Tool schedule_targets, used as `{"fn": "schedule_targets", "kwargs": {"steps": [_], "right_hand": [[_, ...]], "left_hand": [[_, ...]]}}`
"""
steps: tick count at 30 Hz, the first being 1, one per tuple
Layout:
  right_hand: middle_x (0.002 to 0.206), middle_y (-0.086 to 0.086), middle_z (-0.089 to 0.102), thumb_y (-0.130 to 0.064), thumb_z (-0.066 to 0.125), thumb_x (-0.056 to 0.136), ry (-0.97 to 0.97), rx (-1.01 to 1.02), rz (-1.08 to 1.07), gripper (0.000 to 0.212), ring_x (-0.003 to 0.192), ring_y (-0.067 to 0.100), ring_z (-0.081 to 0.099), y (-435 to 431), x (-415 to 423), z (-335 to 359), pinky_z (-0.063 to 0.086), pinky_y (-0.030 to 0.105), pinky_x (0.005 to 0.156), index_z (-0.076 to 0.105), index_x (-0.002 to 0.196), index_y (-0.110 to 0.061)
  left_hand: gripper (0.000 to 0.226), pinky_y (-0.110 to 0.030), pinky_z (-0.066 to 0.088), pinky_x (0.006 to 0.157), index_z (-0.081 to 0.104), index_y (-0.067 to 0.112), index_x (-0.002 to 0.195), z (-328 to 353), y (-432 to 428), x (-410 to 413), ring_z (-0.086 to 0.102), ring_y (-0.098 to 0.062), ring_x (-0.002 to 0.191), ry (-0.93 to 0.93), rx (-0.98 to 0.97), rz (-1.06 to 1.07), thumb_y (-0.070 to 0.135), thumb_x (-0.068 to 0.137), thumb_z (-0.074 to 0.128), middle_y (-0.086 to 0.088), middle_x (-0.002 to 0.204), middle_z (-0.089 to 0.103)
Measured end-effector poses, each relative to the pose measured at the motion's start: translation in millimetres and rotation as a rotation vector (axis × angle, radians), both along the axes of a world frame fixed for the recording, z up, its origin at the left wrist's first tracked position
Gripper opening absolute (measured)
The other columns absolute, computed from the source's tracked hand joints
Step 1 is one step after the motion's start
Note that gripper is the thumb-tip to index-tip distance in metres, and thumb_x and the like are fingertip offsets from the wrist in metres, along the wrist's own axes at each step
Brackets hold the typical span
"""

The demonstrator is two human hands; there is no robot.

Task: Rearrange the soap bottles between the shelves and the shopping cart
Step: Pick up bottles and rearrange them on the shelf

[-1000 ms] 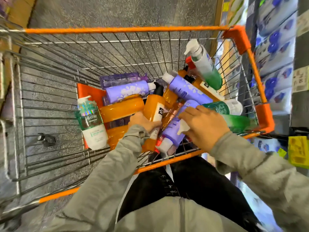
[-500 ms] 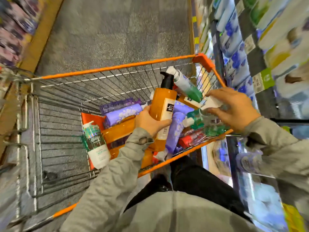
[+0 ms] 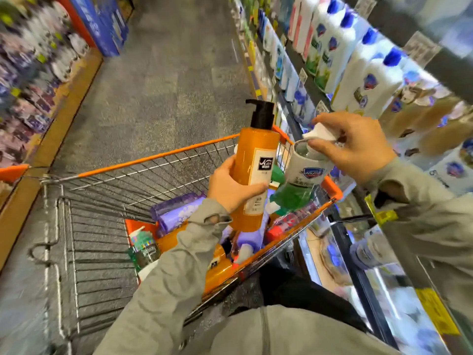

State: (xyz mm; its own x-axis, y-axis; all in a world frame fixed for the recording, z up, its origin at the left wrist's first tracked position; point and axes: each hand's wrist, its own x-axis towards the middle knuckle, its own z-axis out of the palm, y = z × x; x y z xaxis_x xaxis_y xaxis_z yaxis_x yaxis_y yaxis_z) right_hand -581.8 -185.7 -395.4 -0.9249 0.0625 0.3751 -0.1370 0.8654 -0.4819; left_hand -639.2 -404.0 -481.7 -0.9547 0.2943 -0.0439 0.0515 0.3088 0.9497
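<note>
Both bottles have come up a fair bit since half a second back, and they're now clear of the pile, up over the orange-rimmed wire shopping cart [image 3: 158, 156] instead of down among the rest.

Left hand [image 3: 230, 185] has fingers and thumb wrapped round the lower half of the tall amber-orange plastic soap bottle with the black pump top [image 3: 256, 160]. It's held upright over the cart's right side, with the pump sticking up past the far rim and the base poking out below the hand.

Right hand [image 3: 358, 144] is coming at it from above, fingertips pinched on the white pump head of the clear bottle with a white label and green soap [image 3: 304, 172]. That one hangs tilted under the hand, just right of the orange bottle and over the cart's right rim near the far corner.

Down in the near end of the cart are the leftovers: pale purple bottles [image 3: 176, 213] lying on their sides, more orange ones under the left sleeve, a red-capped one [image 3: 276, 229] by the right rim, and a clear green-labelled pump bottle [image 3: 144, 248] at the left of the pile.

Right of the cart is the store shelf of white bottles with blue caps [image 3: 358, 73], a bit blurry.
</note>
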Motion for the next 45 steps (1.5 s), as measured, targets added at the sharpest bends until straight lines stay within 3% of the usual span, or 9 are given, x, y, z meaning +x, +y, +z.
{"fn": "schedule_targets", "kwargs": {"steps": [3, 6, 9, 16, 20, 26, 32, 37, 45], "right_hand": [[0.103, 0.017, 0.067, -0.031, 0.069, 0.080, 0.045, -0.039, -0.055, 0.040, 0.091, 0.032, 0.061, -4.0, 20.8, 22.3, 0.048, 0.038, 0.078, 0.067, 0.110, -0.004], [0.107, 0.015, 0.067, -0.023, 0.073, 0.082, 0.042, -0.048, -0.126, 0.036, 0.094, 0.027, 0.061, -2.4, 42.5, 41.3, 0.042, 0.028, 0.079, 0.067, 0.114, -0.007], [0.104, 0.011, 0.069, -0.024, 0.073, 0.081, 0.066, -0.065, -0.191, 0.035, 0.086, 0.018, 0.059, 0.0, 66.6, 61.5, 0.039, 0.022, 0.077, 0.068, 0.112, -0.009], [0.096, 0.005, 0.073, -0.030, 0.074, 0.077, 0.172, -0.096, -0.351, 0.030, 0.085, 0.018, 0.066, 16.2, 122.7, 106.6, 0.053, 0.040, 0.082, 0.072, 0.104, -0.016], [0.090, 0.000, 0.071, -0.032, 0.077, 0.075, 0.206, -0.102, -0.426, 0.032, 0.072, -0.005, 0.061, 38.5, 152.9, 125.6, 0.047, 0.008, 0.067, 0.072, 0.103, -0.017], [0.089, -0.003, 0.073, -0.040, 0.073, 0.071, 0.304, -0.123, -0.549, 0.033, 0.077, 0.013, 0.066, 79.0, 191.3, 142.1, 0.051, 0.030, 0.077, 0.073, 0.098, -0.022], [0.089, -0.003, 0.073, -0.037, 0.078, 0.073, 0.319, -0.092, -0.630, 0.029, 0.082, 0.008, 0.067, 114.7, 215.1, 155.6, 0.054, 0.033, 0.082, 0.074, 0.098, -0.022], [0.082, -0.010, 0.069, -0.045, 0.073, 0.071, 0.374, -0.097, -0.659, 0.025, 0.082, 0.001, 0.062, 140.9, 227.5, 172.7, 0.050, 0.019, 0.074, 0.070, 0.091, -0.031], [0.083, 0.002, 0.072, -0.044, 0.069, 0.075, 0.529, 0.051, -0.707, 0.029, 0.071, 0.024, 0.067, 164.9, 238.3, 205.6, 0.054, 0.044, 0.071, 0.073, 0.095, -0.023]], "left_hand": [[0.084, -0.011, 0.048, 0.080, 0.056, 0.011, 0.120, 12.1, -1.5, 6.9, 0.062, 0.003, 0.087, 0.043, 0.065, -0.065, 0.034, 0.044, 0.084, 0.002, 0.108, 0.065], [0.070, -0.012, 0.049, 0.078, 0.057, 0.020, 0.109, 27.2, 5.6, 13.0, 0.062, 0.009, 0.083, 0.056, 0.150, -0.144, 0.028, 0.045, 0.084, 0.005, 0.104, 0.067], [0.068, -0.011, 0.048, 0.076, 0.055, 0.010, 0.111, 42.4, 20.6, 19.6, 0.063, 0.010, 0.080, 0.092, 0.233, -0.227, 0.013, 0.048, 0.082, 0.005, 0.099, 0.065], [0.058, -0.010, 0.047, 0.072, 0.058, 0.021, 0.100, 76.8, 71.9, 36.9, 0.063, 0.009, 0.080, 0.163, 0.316, -0.420, 0.013, 0.049, 0.083, 0.018, 0.086, 0.071], [0.057, -0.012, 0.049, 0.070, 0.059, 0.022, 0.099, 95.2, 111.7, 47.5, 0.065, 0.005, 0.080, 0.156, 0.389, -0.514, 0.031, 0.046, 0.079, 0.021, 0.086, 0.071], [0.058, -0.017, 0.052, 0.073, 0.059, 0.019, 0.104, 114.8, 181.1, 64.2, 0.068, -0.002, 0.087, 0.206, 0.408, -0.682, 0.028, 0.050, 0.079, 0.018, 0.093, 0.072], [0.059, -0.021, 0.054, 0.077, 0.059, 0.020, 0.104, 119.5, 225.5, 82.5, 0.068, -0.005, 0.090, 0.200, 0.422, -0.755, 0.030, 0.050, 0.079, 0.018, 0.095, 0.072], [0.069, -0.024, 0.053, 0.080, 0.059, 0.020, 0.108, 131.9, 255.2, 92.5, 0.067, -0.013, 0.097, 0.209, 0.424, -0.787, 0.038, 0.048, 0.087, 0.011, 0.102, 0.072], [0.060, -0.021, 0.053, 0.076, 0.058, 0.022, 0.106, 148.3, 289.1, 97.9, 0.068, -0.007, 0.093, 0.213, 0.493, -0.829, 0.030, 0.051, 0.079, 0.016, 0.098, 0.072]]}}
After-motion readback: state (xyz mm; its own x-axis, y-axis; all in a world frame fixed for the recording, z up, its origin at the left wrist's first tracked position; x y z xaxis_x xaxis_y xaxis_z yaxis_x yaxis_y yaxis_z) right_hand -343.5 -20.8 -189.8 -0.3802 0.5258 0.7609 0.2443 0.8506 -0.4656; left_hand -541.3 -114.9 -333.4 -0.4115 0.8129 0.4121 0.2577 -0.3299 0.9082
